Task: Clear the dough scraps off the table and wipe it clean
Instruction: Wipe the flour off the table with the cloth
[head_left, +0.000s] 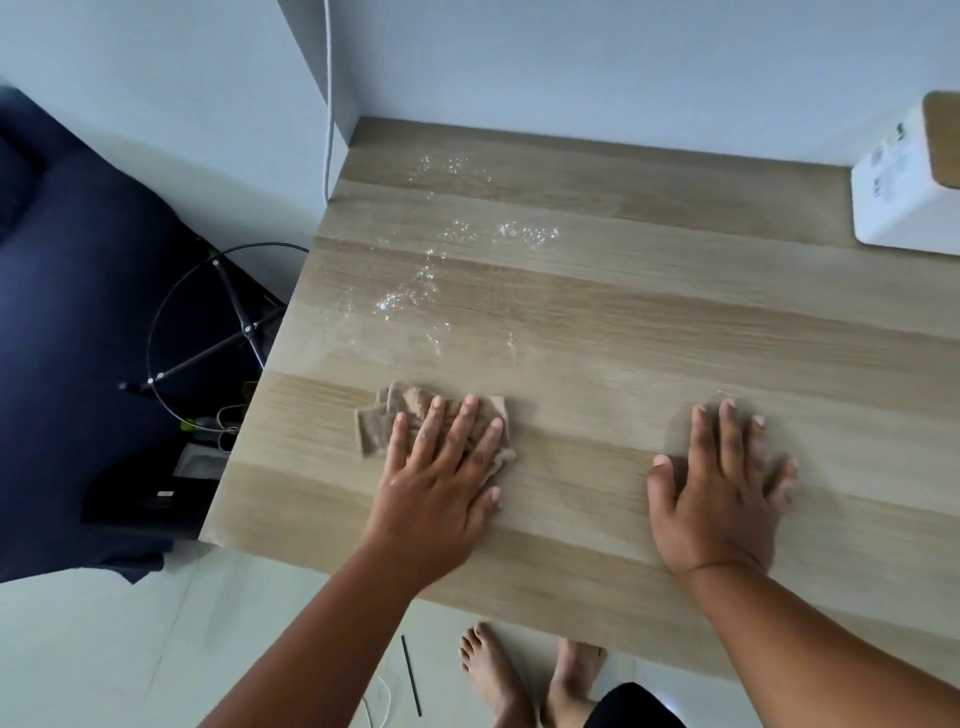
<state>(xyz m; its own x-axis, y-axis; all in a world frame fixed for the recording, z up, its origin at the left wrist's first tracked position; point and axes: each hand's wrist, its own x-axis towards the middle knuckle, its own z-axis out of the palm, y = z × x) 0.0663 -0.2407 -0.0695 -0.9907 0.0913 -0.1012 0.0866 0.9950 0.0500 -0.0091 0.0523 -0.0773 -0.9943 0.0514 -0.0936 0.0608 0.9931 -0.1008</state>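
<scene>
The person's left hand (441, 467) is pressing flat on a crumpled beige cloth (415, 421) lying on the light wood-grain desk (597, 322), toward the desk's near left corner. The grip of that hand is spread, with straight fingers lying over the cloth and the cloth's rumpled edge showing beyond the fingertips on the far and left sides.

The right hand (722, 488) is resting palm-down on bare wood toward the near edge, well apart from the cloth. Its grip is likewise spread and holding nothing; its outer fingers are blurred.

A scatter of glistening whitish specks and smears (441, 260) is lying across the far left part of the desk, between the cloth and the far edge, apart from both hands. Whether these are crumbs or wet droplets cannot be told.

A white box-shaped appliance with a wooden top (904, 192) is standing at the far right corner. A white cord (328, 104) is hanging down the wall beside the far left corner.
</scene>
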